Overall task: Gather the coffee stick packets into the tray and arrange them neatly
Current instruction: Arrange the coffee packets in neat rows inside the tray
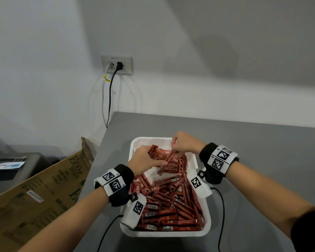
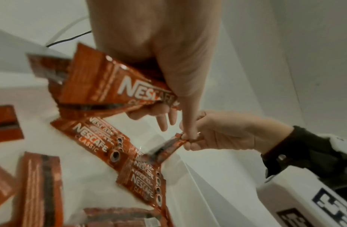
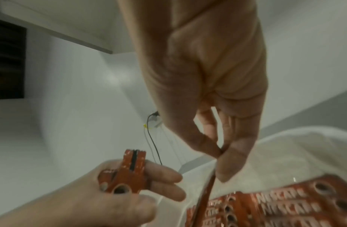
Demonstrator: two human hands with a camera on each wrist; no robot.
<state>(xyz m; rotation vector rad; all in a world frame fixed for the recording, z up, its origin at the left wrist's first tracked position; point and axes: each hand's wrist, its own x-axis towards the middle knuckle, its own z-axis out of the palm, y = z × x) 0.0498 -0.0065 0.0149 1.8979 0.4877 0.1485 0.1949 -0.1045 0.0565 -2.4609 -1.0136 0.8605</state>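
Left hand (image 1: 145,159) over the far-left part of the white tray (image 1: 208,220); fingers curled round a small bunch of red coffee stick packets (image 2: 102,86), thumb on top. The bunch fans out away from the palm, above the tray floor.

Single packet (image 2: 164,148) in the gap between the two hands, slanting down toward the tray. Its upper end is pinched between thumb and fingertips of the right hand (image 1: 185,143); the other fingers of that hand are loosely curled. The left thumb tip lies just beside that pinch in the left wrist view; contact uncertain.

Tray contents: at the far end, a short row of packets (image 1: 173,163) laid side by side, logos up, directly under the hands. Bare white floor shows round this row. Near half holds a loose heap of packets (image 1: 171,206), crossing at many angles, some barcode side up.

Tray rests on the grey tabletop (image 1: 262,142), near its left edge. Cardboard box (image 1: 44,193) to the left of the tabletop, beyond its edge.
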